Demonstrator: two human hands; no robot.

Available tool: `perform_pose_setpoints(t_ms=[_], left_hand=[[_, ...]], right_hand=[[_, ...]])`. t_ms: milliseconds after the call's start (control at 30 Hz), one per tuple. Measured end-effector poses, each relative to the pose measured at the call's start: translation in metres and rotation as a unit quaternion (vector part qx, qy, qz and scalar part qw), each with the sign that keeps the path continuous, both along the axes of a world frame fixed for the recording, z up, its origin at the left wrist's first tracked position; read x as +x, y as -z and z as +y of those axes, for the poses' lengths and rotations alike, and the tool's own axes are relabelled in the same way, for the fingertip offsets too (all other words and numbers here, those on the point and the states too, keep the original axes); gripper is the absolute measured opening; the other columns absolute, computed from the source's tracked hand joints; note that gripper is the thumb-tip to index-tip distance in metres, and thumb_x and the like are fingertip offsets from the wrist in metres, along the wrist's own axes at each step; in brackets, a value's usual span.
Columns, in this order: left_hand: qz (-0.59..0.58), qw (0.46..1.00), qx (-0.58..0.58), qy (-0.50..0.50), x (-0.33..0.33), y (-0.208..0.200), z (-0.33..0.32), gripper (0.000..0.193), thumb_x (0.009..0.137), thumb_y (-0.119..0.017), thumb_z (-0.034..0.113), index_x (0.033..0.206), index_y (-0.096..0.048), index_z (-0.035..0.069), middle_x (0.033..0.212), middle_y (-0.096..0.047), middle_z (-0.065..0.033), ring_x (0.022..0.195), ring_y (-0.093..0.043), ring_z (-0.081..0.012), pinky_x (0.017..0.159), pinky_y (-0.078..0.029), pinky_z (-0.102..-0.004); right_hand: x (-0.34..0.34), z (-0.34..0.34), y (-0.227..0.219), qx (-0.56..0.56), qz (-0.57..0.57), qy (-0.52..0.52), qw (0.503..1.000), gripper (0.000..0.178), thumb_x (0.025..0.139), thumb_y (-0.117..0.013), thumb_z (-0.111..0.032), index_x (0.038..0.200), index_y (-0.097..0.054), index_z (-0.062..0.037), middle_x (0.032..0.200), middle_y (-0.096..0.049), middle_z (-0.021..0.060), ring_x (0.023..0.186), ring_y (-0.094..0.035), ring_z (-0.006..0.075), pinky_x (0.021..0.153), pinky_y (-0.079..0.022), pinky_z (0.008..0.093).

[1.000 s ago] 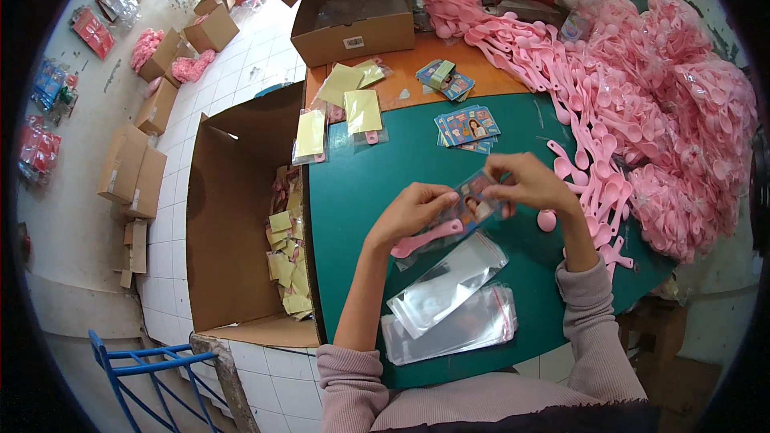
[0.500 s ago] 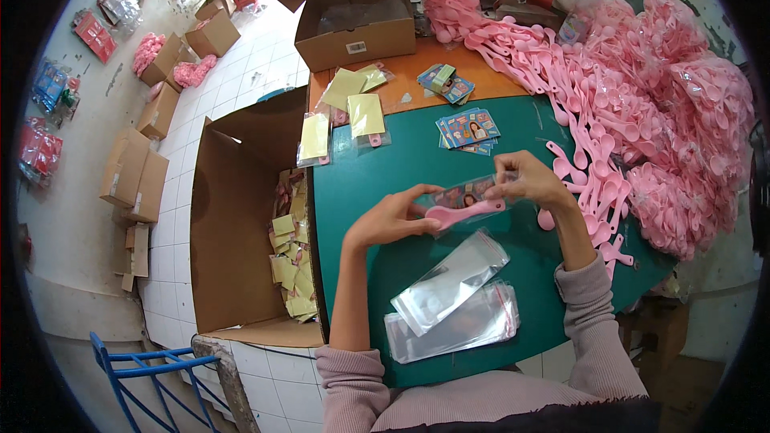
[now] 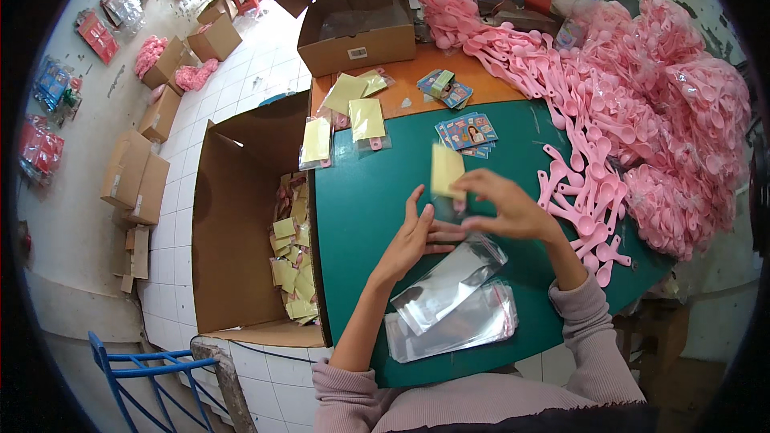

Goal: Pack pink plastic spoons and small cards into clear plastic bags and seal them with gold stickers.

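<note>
Between my hands is a clear packet (image 3: pixel 447 170), its yellow card side facing up and a bit of pink spoon showing at its lower end. My right hand (image 3: pixel 512 207), slightly blurred, pinches the packet's right edge with its fingers. My left hand (image 3: pixel 411 247) is open just below, fingers stretched toward the packet. Near my wrists lie clear plastic bags (image 3: pixel 453 322) in two overlapping stacks. Beyond the packet is a small pile of printed blue cards (image 3: pixel 468 131). Loose pink spoons (image 3: pixel 589 220) spread to the right of my right hand.
Finished-looking yellow packets (image 3: pixel 367 120) lie at the table's far left. A deep cardboard box (image 3: pixel 241 232) holding many more stands left of the green table (image 3: pixel 353 216). An open carton (image 3: pixel 357 52) sits at the back; bagged pink spoons (image 3: pixel 682 112) heap up at right.
The packet has turned over from its spoon side to its yellow side and become upright. My left hand has let go and its fingers have spread; my right hand has moved left and lower.
</note>
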State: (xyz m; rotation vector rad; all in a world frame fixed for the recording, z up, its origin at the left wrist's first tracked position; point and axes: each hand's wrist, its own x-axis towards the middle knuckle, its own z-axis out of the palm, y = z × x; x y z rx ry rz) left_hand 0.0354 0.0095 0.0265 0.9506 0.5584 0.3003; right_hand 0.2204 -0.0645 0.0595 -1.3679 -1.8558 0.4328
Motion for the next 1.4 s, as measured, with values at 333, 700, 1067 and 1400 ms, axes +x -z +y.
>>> perform_pose_setpoints(t_ms=[333, 700, 1067, 1400], left_hand=[[0.040, 0.997, -0.011, 0.062, -0.016, 0.007, 0.005, 0.061, 0.095, -0.028, 0.032, 0.137, 0.016, 0.021, 0.113, -0.049, -0.0229, 0.096, -0.058, -0.0289, 0.083, -0.049, -0.0395], [-0.100, 0.985, -0.143, 0.014, -0.016, 0.013, 0.001, 0.066, 0.092, -0.031, 0.025, 0.138, 0.015, 0.023, 0.120, -0.045, -0.0153, 0.092, -0.057, -0.0237, 0.085, -0.045, -0.0421], [-0.049, 0.996, -0.069, 0.009, -0.016, 0.009, 0.008, 0.067, 0.085, -0.032, -0.001, 0.141, 0.001, 0.018, 0.118, -0.050, -0.0200, 0.101, -0.057, -0.0277, 0.083, -0.049, -0.0375], [-0.039, 0.995, -0.041, 0.079, -0.010, 0.001, 0.003, 0.031, 0.086, -0.031, 0.001, 0.115, -0.041, 0.002, 0.118, -0.049, -0.0206, 0.109, -0.052, -0.0291, 0.091, -0.045, -0.0327]], right_hand=[[-0.040, -0.003, 0.022, -0.092, -0.017, 0.003, 0.996, 0.022, 0.071, -0.064, -0.013, 0.088, -0.053, -0.0051, 0.089, -0.048, 0.0110, 0.090, -0.048, 0.0290, 0.078, -0.040, 0.0382], [-0.062, -0.007, 0.018, 0.088, -0.328, 0.026, 0.940, 0.014, 0.067, -0.063, -0.014, 0.075, -0.053, -0.0083, 0.076, -0.048, 0.0037, 0.080, -0.049, 0.0192, 0.067, -0.037, 0.0322], [0.040, -0.001, -0.009, -0.142, 0.117, -0.161, 0.970, 0.013, 0.079, -0.060, -0.013, 0.077, -0.050, -0.0041, 0.076, -0.047, 0.0020, 0.069, -0.047, 0.0120, 0.063, -0.039, 0.0233], [0.146, -0.062, 0.025, 0.017, -0.260, 0.354, 0.898, 0.048, 0.072, -0.054, -0.002, 0.119, -0.043, -0.0016, 0.113, -0.047, 0.0153, 0.099, -0.048, 0.0296, 0.083, -0.043, 0.0367]])
